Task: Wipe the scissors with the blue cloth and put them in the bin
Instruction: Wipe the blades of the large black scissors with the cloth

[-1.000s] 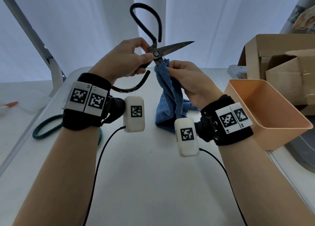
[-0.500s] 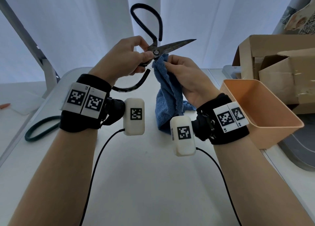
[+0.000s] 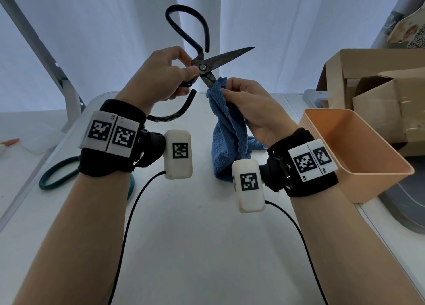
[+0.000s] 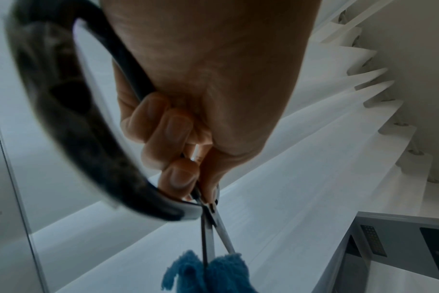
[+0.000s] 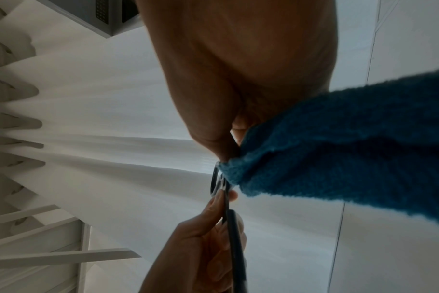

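Large black-handled scissors [image 3: 202, 66] are held up above the table with their blades spread apart. My left hand [image 3: 165, 74] grips them at the pivot and lower handle, thumb beside the rivet [image 4: 183, 178]. One blade points right; the other angles down into the blue cloth [image 3: 227, 129]. My right hand [image 3: 248, 102] pinches the cloth's top around that lower blade, and the rest hangs down to the table. The left wrist view shows both blades [image 4: 213, 234] running into the cloth [image 4: 208, 275]. The cloth [image 5: 338, 150] fills the right of the right wrist view. The orange bin [image 3: 354, 148] stands at the right.
Brown cardboard boxes [image 3: 377, 90] stand behind the bin. A green loop [image 3: 59, 173] lies on the white table [image 3: 207, 247] at the left, partly under my left wrist. A grey object [image 3: 404, 210] sits at the right edge. A white curtain hangs behind.
My right hand has slid the cloth down the lower blade, away from the pivot, so more bare blade shows. The left hand keeps its hold on the scissors.
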Demonstrator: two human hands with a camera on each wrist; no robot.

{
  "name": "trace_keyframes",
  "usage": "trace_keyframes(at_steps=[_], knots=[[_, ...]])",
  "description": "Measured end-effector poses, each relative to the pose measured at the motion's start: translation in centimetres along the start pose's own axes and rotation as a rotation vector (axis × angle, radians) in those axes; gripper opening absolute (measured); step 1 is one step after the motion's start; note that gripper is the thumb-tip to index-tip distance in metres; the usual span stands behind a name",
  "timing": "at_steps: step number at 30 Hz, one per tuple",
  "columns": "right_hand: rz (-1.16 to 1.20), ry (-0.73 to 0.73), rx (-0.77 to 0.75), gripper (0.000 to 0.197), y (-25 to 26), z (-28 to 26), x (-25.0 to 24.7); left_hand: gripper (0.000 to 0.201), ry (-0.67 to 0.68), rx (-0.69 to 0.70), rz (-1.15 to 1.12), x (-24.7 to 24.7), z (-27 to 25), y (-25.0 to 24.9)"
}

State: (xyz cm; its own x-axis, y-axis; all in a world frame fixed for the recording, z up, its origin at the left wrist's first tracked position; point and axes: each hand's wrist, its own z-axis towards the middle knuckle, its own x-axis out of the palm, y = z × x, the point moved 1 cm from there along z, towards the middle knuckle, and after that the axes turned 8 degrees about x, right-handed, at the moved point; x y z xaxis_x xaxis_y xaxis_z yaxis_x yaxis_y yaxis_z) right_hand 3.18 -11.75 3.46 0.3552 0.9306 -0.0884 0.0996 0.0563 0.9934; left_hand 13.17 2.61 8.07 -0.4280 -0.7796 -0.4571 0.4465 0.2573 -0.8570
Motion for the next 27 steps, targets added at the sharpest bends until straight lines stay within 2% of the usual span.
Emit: trace_keyframes(at_steps=[5,13,18,20,23,27], knots=[[-0.031,0.004,0.003,0.017,0.0,0.1,0.1,0.006,-0.012,-0.009,0.003,-0.4,0.0,0.1],[-0.034,0.015,0.007,0.006,0.2,-0.1,0.0,0.008,-0.022,-0.015,0.021,-0.7,-0.1,0.1],[-0.065,0.025,0.011,0.007,0.0,0.0,0.1,0.005,-0.033,-0.027,0.014,-1.1,-0.1,0.3],[-0.074,0.018,0.012,0.012,0.0,0.1,0.1,0.004,-0.035,-0.026,0.010,-1.2,-0.1,0.3],[-0.092,0.004,0.013,0.030,-0.1,0.2,0.0,0.004,-0.035,-0.029,0.006,-1.2,-0.1,0.3],[-0.115,0.007,0.011,0.033,0.0,0.1,0.1,0.004,-0.044,-0.035,0.006,-1.5,-0.1,0.5]])
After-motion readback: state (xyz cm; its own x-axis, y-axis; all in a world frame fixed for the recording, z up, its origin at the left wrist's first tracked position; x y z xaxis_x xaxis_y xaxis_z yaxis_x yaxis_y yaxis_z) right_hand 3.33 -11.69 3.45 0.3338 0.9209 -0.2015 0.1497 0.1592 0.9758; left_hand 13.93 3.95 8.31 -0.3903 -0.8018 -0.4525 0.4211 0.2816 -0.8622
